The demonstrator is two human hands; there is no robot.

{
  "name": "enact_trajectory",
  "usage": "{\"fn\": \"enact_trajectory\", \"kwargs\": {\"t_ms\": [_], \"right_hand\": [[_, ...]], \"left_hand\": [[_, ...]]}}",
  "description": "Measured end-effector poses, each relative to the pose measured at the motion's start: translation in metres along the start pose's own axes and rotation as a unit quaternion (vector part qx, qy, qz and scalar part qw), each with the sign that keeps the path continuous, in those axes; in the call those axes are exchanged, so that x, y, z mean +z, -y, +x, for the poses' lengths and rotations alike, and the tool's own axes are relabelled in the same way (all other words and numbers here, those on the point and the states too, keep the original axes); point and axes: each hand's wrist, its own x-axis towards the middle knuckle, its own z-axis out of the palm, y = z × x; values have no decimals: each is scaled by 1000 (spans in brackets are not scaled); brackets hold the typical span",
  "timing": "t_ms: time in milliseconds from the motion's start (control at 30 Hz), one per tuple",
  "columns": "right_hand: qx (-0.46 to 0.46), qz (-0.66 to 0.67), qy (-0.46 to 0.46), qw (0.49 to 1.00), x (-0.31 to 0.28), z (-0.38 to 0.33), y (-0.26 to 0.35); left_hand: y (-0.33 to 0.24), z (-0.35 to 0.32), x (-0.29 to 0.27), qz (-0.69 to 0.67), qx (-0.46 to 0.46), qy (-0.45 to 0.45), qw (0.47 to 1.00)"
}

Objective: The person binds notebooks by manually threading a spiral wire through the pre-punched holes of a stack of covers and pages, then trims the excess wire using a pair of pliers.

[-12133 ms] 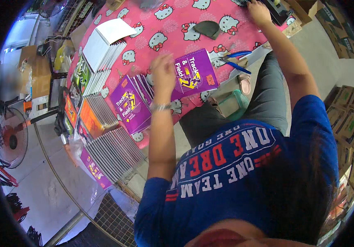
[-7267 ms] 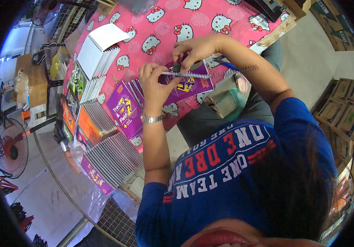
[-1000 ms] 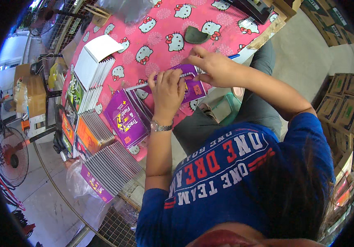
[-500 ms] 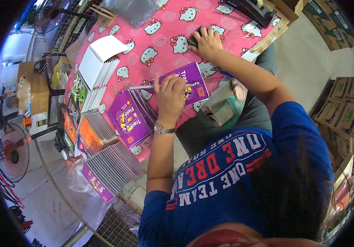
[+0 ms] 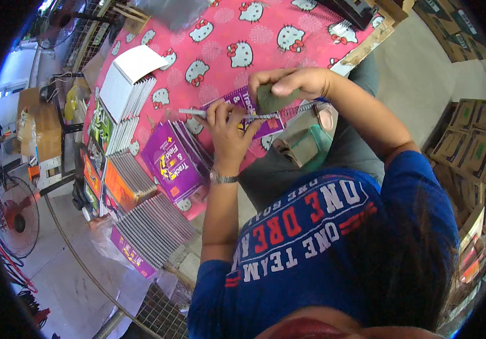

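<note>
A purple notebook [image 5: 245, 98] lies at the table's near edge, a wire coil [image 5: 299, 111] running out past its right end. My left hand [image 5: 227, 131] grips the notebook, fingers bent over it and thumb apart. A thin, pale, ruler-like strip [image 5: 189, 112] sticks out left of these fingers; its kind is unclear. Just above the notebook's right part, my right hand [image 5: 305, 83] is closed on a dark green flat piece [image 5: 275, 99], pinched under the thumb. Whether that piece touches the notebook I cannot tell.
Purple spiral notebooks [image 5: 174, 158] lie fanned to the left. Beyond them stand stacks of white-paged notebooks [image 5: 130, 85], orange ones [image 5: 127, 179] and more coil-bound ones [image 5: 158, 229]. A black tape dispenser [image 5: 351, 12] sits at the far right, with cartons [image 5: 469, 130] on the floor.
My right hand has lifted the dark green piece off the table and brought it nearer, over the notebook's right part. My left hand has shifted slightly, its thumb now spread.
</note>
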Motion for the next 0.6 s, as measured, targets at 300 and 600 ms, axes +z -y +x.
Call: {"fn": "enact_trajectory", "kwargs": {"t_ms": [300,600], "right_hand": [[105,-358,15,928,-13,23,-12],[81,-166,-13,983,-4,28,-3]], "left_hand": [[3,-2,-3,-3,-23,21,999],[20,5,-20,13,-59,-7,998]]}}
